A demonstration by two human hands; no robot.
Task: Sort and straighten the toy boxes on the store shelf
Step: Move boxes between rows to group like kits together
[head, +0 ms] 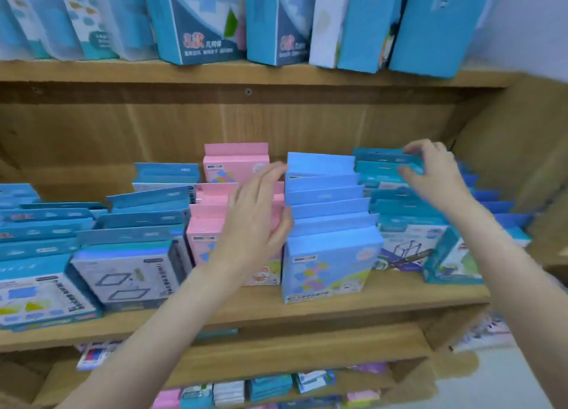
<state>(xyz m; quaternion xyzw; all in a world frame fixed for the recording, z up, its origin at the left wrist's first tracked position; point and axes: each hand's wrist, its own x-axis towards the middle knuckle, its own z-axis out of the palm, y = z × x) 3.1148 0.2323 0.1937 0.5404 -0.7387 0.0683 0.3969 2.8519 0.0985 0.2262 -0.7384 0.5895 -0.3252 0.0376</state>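
Note:
The middle wooden shelf [307, 304] holds rows of toy boxes standing one behind another. My left hand [258, 212] is spread with straight fingers over the row of pink boxes [209, 224], its thumb against the neighbouring row of light blue boxes [329, 212]. Further right, my right hand [433, 172] reaches to the back of the teal boxes [396, 199], fingers curled at the top edge of the rear ones. Whether it grips a box I cannot tell. A teal box [451, 258] at the right end leans askew.
Left of the pink row stand grey-and-blue boxes [129, 255] and more blue boxes [37, 273] at the far left. Tall blue boxes [276, 21] line the upper shelf. A lower shelf [276, 390] carries small mixed boxes. The shelf's wooden side wall [507, 168] closes the right end.

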